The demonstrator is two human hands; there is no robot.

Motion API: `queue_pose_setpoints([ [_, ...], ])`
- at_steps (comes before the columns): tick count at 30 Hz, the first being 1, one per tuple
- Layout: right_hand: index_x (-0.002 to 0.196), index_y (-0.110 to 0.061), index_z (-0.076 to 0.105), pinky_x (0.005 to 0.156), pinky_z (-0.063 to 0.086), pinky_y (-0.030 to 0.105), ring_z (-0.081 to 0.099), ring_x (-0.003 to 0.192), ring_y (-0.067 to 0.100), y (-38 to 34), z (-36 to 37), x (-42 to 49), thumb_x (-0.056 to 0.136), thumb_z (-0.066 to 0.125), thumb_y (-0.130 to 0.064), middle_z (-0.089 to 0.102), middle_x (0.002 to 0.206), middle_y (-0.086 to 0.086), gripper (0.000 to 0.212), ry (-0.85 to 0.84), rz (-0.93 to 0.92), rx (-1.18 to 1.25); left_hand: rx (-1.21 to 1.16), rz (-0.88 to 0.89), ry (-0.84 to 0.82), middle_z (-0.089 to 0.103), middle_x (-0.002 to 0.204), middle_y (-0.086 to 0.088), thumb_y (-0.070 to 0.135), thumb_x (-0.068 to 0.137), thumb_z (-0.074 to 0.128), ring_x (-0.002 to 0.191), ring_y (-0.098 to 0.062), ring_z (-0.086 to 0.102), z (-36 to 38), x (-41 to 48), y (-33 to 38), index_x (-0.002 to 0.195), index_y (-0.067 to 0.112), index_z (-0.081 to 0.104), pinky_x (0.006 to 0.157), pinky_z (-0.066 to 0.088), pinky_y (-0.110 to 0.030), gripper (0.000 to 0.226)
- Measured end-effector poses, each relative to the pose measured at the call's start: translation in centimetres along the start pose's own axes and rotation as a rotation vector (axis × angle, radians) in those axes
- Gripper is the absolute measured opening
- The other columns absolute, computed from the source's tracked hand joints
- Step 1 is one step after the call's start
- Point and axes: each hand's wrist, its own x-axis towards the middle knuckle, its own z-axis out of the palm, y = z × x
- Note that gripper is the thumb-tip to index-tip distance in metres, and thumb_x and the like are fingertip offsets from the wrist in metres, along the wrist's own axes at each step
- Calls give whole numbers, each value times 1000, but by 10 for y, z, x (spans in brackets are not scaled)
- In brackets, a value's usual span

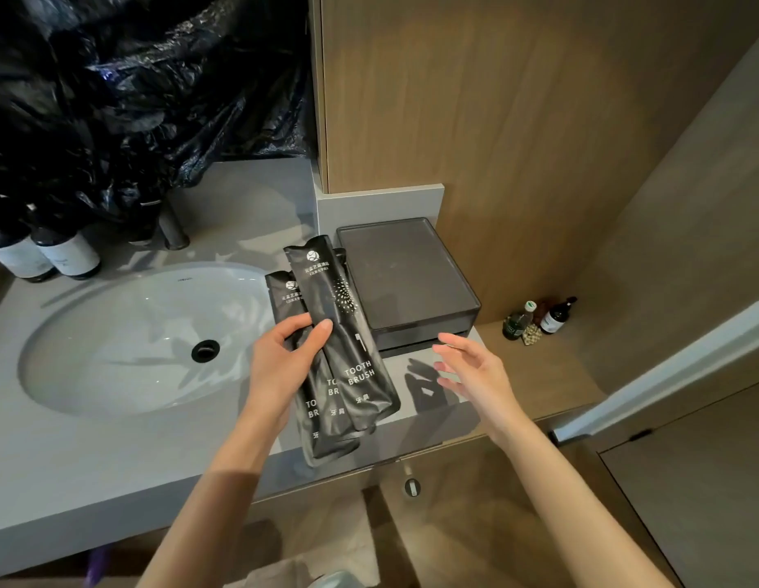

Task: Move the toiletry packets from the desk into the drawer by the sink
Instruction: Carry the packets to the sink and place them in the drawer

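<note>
My left hand (284,358) grips three fanned black toothbrush packets (348,345) above the counter (114,451); my right hand (471,367) hovers empty, fingers spread, before the black drawer box (407,278).

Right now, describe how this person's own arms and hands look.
Both forearms are bare to the bottom of the picture, with no sleeves in view. The left hand and right hand show no gloves, rings, watch or bracelets. The fingers are slim with short nails.

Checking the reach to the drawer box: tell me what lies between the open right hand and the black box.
Nothing: in the head view, only bare grey counter shows between the right hand and the black box.
</note>
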Motion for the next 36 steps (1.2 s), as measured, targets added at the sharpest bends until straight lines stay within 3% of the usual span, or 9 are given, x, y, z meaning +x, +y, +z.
queue_pose_setpoints([
  [3, 139, -11, 44, 97, 48, 36, 55, 123, 27, 12, 2, 34, 93, 61, -24, 52, 140, 9, 51, -79, 314, 444, -5, 10, -18, 67, 117, 4, 35, 73, 79, 116, -16, 59, -15, 1, -2, 91, 32, 67, 105, 44, -39, 23],
  [6, 148, -8, 28, 102, 42, 38, 42, 136, 30, 19, 17, 65, 94, 55, -34, 40, 149, 12, 65, -105, 456, 601, 3, -9, -29, 68, 115, 8, 44, 66, 82, 117, -16, 59, -28, -1, -8, 88, 35, 69, 105, 43, -42, 27],
  [9, 143, -4, 34, 106, 41, 37, 45, 134, 27, 20, 33, 82, 90, 60, -40, 43, 145, 14, 70, -61, 469, 582, 12, -19, -35, 67, 114, 8, 37, 70, 80, 118, -17, 58, -40, -2, -14, 89, 33, 69, 105, 43, -42, 23],
  [11, 128, -3, 47, 106, 43, 34, 50, 129, 25, 22, 38, 88, 88, 61, -41, 49, 138, 14, 57, -15, 450, 530, 4, -28, -53, 68, 114, 7, 44, 65, 82, 118, -17, 58, -45, -3, -17, 94, 29, 71, 104, 44, -43, 35],
  [13, 104, -7, 54, 98, 48, 31, 52, 127, 23, 26, 40, 91, 87, 61, -43, 52, 134, 12, 40, -10, 449, 505, 4, -26, -63, 69, 114, 6, 54, 56, 82, 117, -18, 59, -48, -2, -19, 101, 25, 72, 103, 45, -43, 54],
  [16, 94, -13, 54, 89, 50, 29, 56, 123, 23, 30, 38, 93, 87, 59, -46, 55, 126, 10, 34, -5, 454, 458, 16, -43, -68, 69, 116, 4, 44, 65, 82, 118, -18, 59, -49, -1, -20, 105, 21, 71, 104, 44, -43, 47],
  [22, 115, -10, 50, 99, 48, 36, 58, 118, 27, 32, 36, 95, 85, 61, -46, 55, 128, 12, 48, -2, 477, 463, 9, -41, -68, 67, 118, 2, 30, 75, 78, 120, -16, 57, -44, 3, -16, 108, 16, 69, 106, 42, -41, 37],
  [29, 120, -18, 43, 100, 48, 39, 60, 110, 27, 40, 35, 80, 86, 60, -50, 57, 106, 6, 50, 11, 480, 438, -13, -50, -67, 66, 114, 8, 29, 76, 77, 120, -15, 56, -45, 0, -13, 95, 28, 67, 107, 42, -40, 22],
  [36, 133, -15, 40, 87, 53, 37, 64, 97, 24, 53, 11, 51, 85, 68, -40, 55, 130, 16, 62, -24, 527, 402, -27, -47, -50, 64, 112, 10, 27, 75, 78, 120, -16, 56, -35, -12, -14, 86, 34, 65, 108, 41, -39, 18],
])
